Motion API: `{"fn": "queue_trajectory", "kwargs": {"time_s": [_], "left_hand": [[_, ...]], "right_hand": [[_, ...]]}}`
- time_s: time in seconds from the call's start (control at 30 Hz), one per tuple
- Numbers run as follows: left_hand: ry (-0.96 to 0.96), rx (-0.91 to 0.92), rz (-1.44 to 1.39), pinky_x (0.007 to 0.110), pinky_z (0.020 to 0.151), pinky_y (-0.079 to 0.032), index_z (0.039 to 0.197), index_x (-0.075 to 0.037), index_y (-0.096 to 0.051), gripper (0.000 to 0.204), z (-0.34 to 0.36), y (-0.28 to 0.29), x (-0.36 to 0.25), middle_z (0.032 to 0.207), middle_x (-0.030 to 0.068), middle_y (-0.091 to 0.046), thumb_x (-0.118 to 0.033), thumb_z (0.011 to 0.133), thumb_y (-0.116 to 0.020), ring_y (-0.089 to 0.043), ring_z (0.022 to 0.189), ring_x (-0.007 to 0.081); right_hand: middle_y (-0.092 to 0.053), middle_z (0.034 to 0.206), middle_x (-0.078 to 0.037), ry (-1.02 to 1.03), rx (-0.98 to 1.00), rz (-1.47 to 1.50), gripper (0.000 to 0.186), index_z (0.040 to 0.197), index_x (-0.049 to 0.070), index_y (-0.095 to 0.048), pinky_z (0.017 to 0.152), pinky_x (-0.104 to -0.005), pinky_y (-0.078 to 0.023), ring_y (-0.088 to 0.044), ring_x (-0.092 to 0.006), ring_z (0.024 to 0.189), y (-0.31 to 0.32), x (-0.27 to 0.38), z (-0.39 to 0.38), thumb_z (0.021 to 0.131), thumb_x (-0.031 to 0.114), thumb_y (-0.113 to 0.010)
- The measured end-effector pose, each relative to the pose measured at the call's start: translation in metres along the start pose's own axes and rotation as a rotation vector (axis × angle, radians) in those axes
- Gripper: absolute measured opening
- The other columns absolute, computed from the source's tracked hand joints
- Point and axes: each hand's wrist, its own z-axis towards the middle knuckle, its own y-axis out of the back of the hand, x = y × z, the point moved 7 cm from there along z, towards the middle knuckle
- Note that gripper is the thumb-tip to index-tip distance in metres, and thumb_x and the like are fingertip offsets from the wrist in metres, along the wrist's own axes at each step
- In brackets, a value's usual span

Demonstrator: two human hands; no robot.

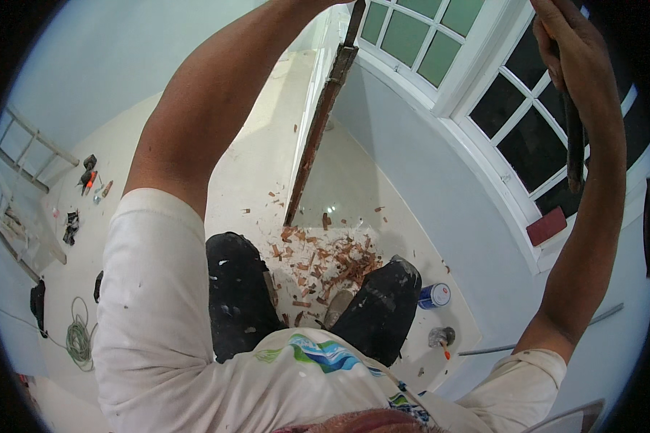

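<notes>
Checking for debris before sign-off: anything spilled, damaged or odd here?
Yes. Reddish-brown wood chips lie strewn over the pale floor, thickest near the person's right knee. The white panel's edge looks like rough, bare brown wood, unlike its white face.

No lettering or number is legible. The small blue-and-white cylindrical can [435,296] near the person's knee carries a printed blue wrap and, on its white round end, a small reddish mark, too small to make out as letters or a sign. The white short-sleeved cloth shirt [267,386] bears a wavy blue, turquoise and green print [328,355] across the front and a smaller dark-blue and green patch of printing [409,408] lower down; whether either includes lettering cannot be told.
</notes>
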Motion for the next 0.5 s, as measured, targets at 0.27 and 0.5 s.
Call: {"fn": "queue_trajectory", "kwargs": {"time_s": [0.27, 0.5], "left_hand": [[0.029, 0.019, -0.038, 0.033, 0.036, -0.031, 0.078, -0.013, -0.051, 0.027, -0.012, 0.000, 0.001, 0.055, -0.0024, -0.044, -0.022, 0.093, -0.071, -0.041, 0.040, 0.0108], [-0.008, 0.419, 0.216, 0.028, 0.045, -0.038, 0.076, -0.013, -0.052, 0.027, -0.077, -0.061, -0.003, 0.062, -0.0042, -0.048, -0.017, 0.095, -0.070, -0.045, 0.049, 0.0079]], "right_hand": [[-0.052, 0.061, 0.005, -0.089, 0.027, 0.011, 0.052, 0.153, -0.002, -0.046, 0.037, -0.0195, -0.037, -0.042, -0.0038, 0.042, 0.001, -0.007, -0.011, 0.111, 0.028, -0.045], [-0.053, 0.065, 0.003, -0.089, -0.035, -0.011, 0.051, 0.153, -0.001, -0.047, 0.040, -0.0198, -0.038, -0.043, -0.0047, 0.045, 0.014, -0.020, -0.014, 0.111, 0.028, -0.045]]}}
